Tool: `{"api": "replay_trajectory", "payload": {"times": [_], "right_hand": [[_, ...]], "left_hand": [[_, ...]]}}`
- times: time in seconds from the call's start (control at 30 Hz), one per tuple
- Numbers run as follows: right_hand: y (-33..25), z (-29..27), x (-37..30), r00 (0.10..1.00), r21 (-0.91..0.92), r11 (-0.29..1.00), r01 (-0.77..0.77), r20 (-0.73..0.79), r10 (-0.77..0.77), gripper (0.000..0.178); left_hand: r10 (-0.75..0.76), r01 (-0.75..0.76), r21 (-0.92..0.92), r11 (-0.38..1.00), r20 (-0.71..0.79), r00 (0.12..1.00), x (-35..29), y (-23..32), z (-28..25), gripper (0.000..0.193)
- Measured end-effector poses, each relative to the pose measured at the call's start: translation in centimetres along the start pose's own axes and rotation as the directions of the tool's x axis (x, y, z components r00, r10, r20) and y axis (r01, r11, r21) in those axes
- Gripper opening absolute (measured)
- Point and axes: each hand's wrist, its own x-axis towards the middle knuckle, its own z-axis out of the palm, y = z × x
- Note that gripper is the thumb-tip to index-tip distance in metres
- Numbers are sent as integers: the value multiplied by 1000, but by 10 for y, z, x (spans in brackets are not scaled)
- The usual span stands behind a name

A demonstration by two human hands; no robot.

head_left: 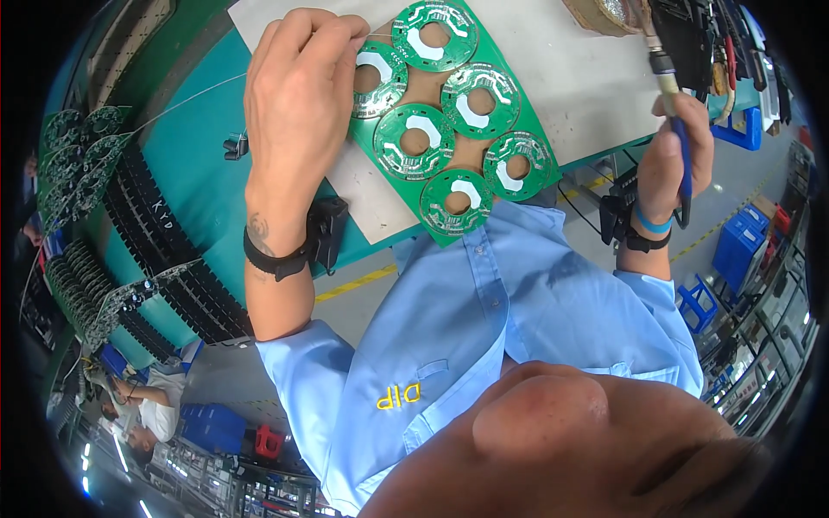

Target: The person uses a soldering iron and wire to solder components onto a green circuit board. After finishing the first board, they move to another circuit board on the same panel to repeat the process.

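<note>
A green circuit board panel [535, 112] with several round ring boards lies in front of me on a pale board. Over its upper left part, my left hand [302, 95] is closed in a pinch on a thin solder wire [194, 91]. The wire's short end sticks out past the fingertips toward the upper ring boards. My right hand [682, 160], off to the right of the panel, grips a soldering iron [665, 73] by its blue handle. The iron points away from me, its front end beside a brownish container [604, 15] with shiny contents; the picture's edge hides the tip.
Black slotted racks [164, 224] and stacked green circuit boards [82, 164] stand at the left on the green bench mat [194, 129]. Hand tools [725, 52] hang at the far right. Blue bins [741, 246] and another person [160, 414] are farther off.
</note>
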Motion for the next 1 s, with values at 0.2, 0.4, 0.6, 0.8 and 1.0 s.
{"api": "replay_trajectory", "payload": {"times": [0.2, 0.4, 0.6, 0.8, 1.0], "right_hand": [[-18, 26, 26, 914, 253, 967, -11, 394, -93, 26], [-19, 43, 33, 890, 278, 959, -57, 449, -77, 25], [-21, 46, 33, 870, 261, 960, -99, 490, -43, 27], [-22, 47, 33, 841, 234, 956, -175, 540, 22, 32], [-21, 50, 33, 850, 254, 953, -165, 527, 7, 29]], "left_hand": [[-23, 23, -22, 999, -22, 999, -1, 5, 3, 10], [-37, 38, -14, 999, 17, 999, -1, 10, 1, 9], [-39, 39, -48, 998, -2, 999, 0, 9, 2, 9], [-46, 47, -52, 998, 9, 999, 1, 9, 1, 10], [-65, 66, -52, 996, 21, 998, 0, 9, 2, 11]]}}
